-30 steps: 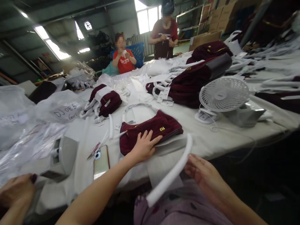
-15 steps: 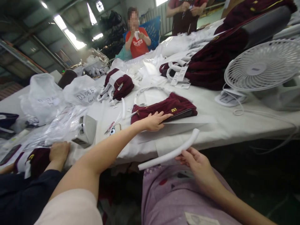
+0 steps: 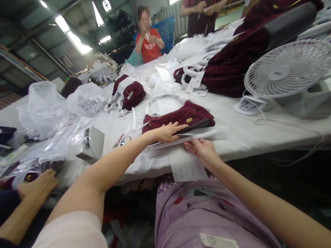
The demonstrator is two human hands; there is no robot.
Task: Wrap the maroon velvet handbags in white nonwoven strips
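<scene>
L hand (image 3: 169,132) flat, open, pressing near edge of maroon velvet bag (image 3: 181,119) at worktop (image 3: 232,134) centre. R hand (image 3: 201,150) pinches white foam tube (image 3: 204,135), just beside bag's near edge. Step, prob: feeding tube into bag. Next needs bag held steady and tube end lined up w/ opening.

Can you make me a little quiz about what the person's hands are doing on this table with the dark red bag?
1. True or false: the left hand lies flat on the dark red bag.
2. What does the right hand touch? A) the white fan B) the white foam tube at the bag's near edge C) the plastic sack with writing
3. Fill in: a phone lies on the table to the ___ of the bag in the picture.

Key
1. True; the palm is down and the fingers spread on the bag.
2. B.
3. Left.
</scene>
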